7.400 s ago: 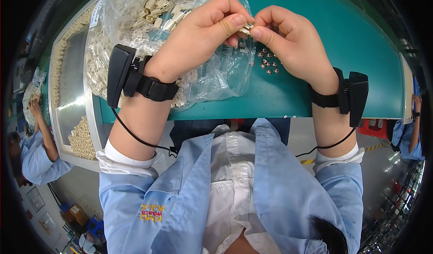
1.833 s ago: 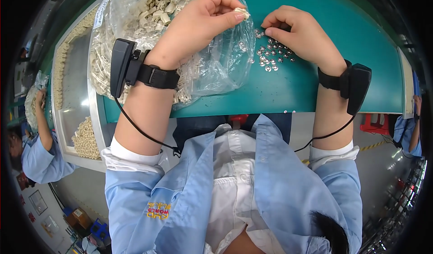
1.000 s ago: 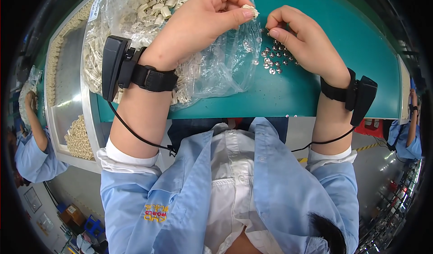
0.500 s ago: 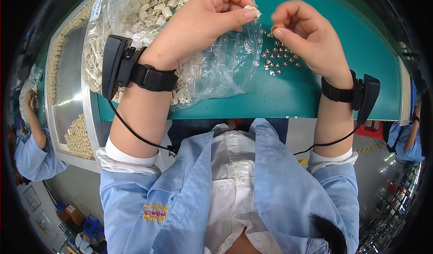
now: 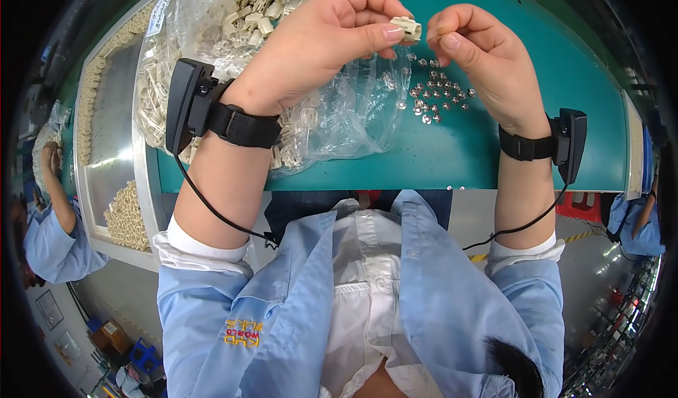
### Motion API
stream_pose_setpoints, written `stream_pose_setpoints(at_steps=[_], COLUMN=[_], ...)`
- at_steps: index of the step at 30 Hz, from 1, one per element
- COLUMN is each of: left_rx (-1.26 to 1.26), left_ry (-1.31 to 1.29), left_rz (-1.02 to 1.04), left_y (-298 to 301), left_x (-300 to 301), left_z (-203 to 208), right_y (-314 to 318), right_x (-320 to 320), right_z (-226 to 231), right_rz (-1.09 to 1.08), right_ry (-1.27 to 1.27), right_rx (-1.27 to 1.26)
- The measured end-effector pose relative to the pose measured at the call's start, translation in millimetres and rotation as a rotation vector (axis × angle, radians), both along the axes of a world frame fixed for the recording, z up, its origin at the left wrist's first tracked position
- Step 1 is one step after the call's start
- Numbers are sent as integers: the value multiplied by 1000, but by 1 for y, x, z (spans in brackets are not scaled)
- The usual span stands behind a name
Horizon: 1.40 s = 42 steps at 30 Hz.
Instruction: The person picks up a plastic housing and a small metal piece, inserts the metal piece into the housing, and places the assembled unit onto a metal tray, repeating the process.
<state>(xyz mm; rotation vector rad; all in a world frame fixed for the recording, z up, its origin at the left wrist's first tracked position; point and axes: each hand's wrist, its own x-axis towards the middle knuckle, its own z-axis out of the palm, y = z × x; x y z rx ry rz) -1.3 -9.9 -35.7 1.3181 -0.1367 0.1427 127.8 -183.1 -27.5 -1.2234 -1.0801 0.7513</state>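
My left hand (image 5: 321, 45) pinches a small cream plastic part (image 5: 406, 28) between thumb and fingers, raised over the green table (image 5: 459, 151). My right hand (image 5: 480, 59) is close beside it, fingertips pinched together next to the part; whether a small metal piece is in them is hidden. Below the hands lies a scatter of small shiny metal pieces (image 5: 434, 98). A clear plastic bag (image 5: 339, 115) full of cream plastic parts lies under my left forearm. Both wrists wear black strapped devices with cables.
A metal tray (image 5: 106, 137) at the left holds rows of cream parts (image 5: 127, 214). A person in a blue coat (image 5: 53, 221) works at the far left, another (image 5: 635, 221) at the far right. The table's front edge runs just before my chest.
My right hand has lifted off the scattered metal pieces and come up beside the cream part in my left hand. The left hand has stayed raised, holding that part.
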Motion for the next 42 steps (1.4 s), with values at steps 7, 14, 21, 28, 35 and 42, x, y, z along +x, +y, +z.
stream_pose_setpoints(at_steps=[7, 14, 21, 28, 35, 42], left_rx=[-111, -48, 250, 252, 267, -322], left_ry=[228, 175, -666, -678, -702, 136], left_rz=[47, 93, -124, -115, -190, -2], left_y=[-6, -10, 8, 7, 14, -14], left_x=[-2, -8, 24, 25, 24, -9], left_z=[1, 1, -30, -32, -33, 15], right_y=[1, 5, 5, 6, 3, 1], right_x=[-4, -11, -13, -15, -12, -4], right_z=[-4, 0, -2, -3, -1, -7], right_rz=[-53, -95, -85, -32, 17, 43], right_ry=[36, 22, 119, 109, 55, 100], right_rx=[-53, -117, -128, -78, -119, 57])
